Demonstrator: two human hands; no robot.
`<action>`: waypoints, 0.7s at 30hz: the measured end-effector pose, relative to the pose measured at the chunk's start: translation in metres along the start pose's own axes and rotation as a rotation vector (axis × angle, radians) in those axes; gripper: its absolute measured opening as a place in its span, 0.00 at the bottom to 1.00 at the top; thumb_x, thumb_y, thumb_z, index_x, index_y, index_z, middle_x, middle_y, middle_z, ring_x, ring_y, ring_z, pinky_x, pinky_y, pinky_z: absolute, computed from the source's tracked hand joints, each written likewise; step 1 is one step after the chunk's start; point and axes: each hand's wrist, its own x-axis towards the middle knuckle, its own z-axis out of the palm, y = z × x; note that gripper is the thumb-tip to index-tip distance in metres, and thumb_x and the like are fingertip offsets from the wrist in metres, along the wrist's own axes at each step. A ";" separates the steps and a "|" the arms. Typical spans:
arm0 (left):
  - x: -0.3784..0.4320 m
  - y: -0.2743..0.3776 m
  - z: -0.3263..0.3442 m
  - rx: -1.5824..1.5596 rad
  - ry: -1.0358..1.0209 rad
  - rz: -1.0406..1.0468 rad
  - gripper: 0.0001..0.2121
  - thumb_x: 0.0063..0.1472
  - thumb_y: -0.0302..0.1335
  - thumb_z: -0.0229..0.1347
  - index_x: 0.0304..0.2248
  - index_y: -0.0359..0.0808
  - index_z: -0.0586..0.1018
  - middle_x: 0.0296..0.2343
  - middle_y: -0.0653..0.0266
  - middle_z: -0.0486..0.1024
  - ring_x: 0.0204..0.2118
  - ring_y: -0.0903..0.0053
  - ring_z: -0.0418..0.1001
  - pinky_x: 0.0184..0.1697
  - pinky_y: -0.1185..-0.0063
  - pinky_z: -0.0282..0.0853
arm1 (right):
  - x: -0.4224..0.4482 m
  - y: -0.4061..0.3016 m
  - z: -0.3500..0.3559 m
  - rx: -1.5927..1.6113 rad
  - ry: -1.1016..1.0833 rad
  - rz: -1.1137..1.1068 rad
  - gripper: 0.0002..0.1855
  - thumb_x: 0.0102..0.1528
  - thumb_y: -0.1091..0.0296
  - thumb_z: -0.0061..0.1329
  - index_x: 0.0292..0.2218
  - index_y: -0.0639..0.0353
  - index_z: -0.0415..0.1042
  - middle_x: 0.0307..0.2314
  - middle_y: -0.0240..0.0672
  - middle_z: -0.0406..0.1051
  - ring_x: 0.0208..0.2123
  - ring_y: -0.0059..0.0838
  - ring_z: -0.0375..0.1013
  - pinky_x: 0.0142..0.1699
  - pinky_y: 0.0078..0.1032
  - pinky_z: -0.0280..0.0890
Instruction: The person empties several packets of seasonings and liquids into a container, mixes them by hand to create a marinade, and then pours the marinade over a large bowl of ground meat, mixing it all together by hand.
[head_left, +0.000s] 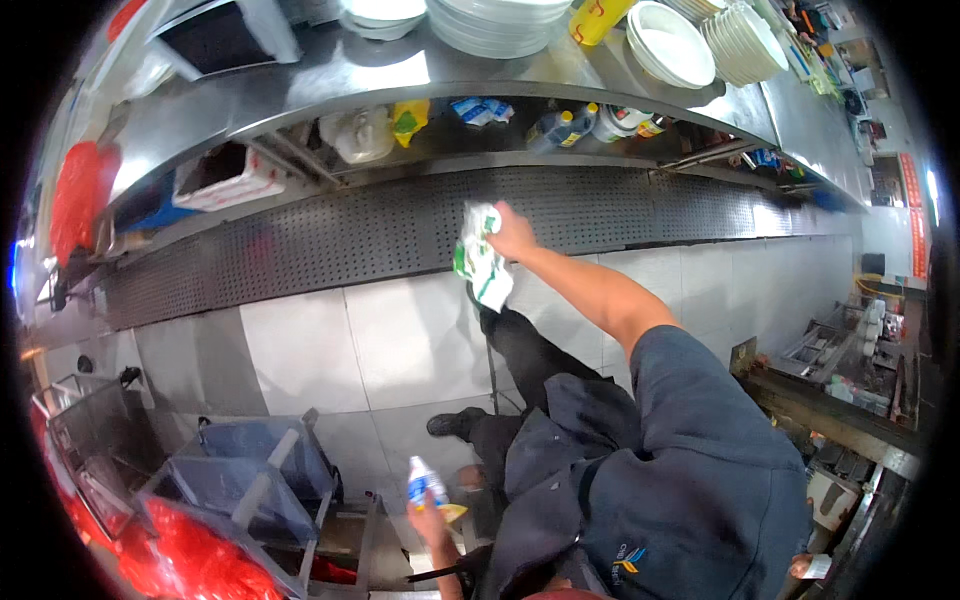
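My right hand (514, 234) reaches forward over the perforated floor strip, its fingers closed on a white and green plastic packet (480, 259) that hangs crumpled and partly see-through. Lower on the left, close to my body, my left hand (429, 521) grips a white and blue packet (426, 481). Something yellow (454, 512) sticks out beside the fingers of that hand; whether it is part of the same packet I cannot tell. Both items are slightly blurred and their contents are hidden. Below the right hand are my black trouser leg (525, 337) and a dark shoe (454, 425).
A steel counter (337, 71) ahead bears stacked white plates (499, 26) and bowls (670, 45). Its undershelf holds bottles (577, 126), bags and a white box (225, 180). Metal-framed bins (247, 465) and red plastic bags (195, 555) stand left. Another person's hand (801, 565) shows lower right.
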 end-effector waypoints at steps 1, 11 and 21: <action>-0.018 0.056 0.032 -0.078 -0.133 -0.068 0.16 0.60 0.34 0.65 0.39 0.28 0.79 0.29 0.61 0.78 0.31 0.75 0.74 0.35 0.72 0.71 | 0.054 0.016 0.001 -0.026 0.061 0.020 0.37 0.47 0.60 0.62 0.56 0.57 0.65 0.43 0.57 0.76 0.47 0.59 0.76 0.53 0.46 0.70; -0.037 0.261 0.194 0.089 -0.474 -0.056 0.16 0.61 0.35 0.63 0.40 0.30 0.80 0.31 0.56 0.81 0.33 0.69 0.79 0.39 0.72 0.72 | 0.426 0.083 -0.087 -0.044 0.246 -0.038 0.30 0.61 0.56 0.53 0.59 0.59 0.63 0.52 0.42 0.72 0.51 0.43 0.75 0.57 0.40 0.68; 0.016 0.458 0.325 0.236 -0.294 0.472 0.19 0.60 0.34 0.61 0.46 0.31 0.75 0.38 0.46 0.77 0.41 0.47 0.75 0.43 0.59 0.71 | 0.098 0.037 -0.039 0.569 -1.293 0.525 0.41 0.53 0.56 0.66 0.62 0.55 0.61 0.56 0.43 0.66 0.52 0.37 0.72 0.53 0.39 0.73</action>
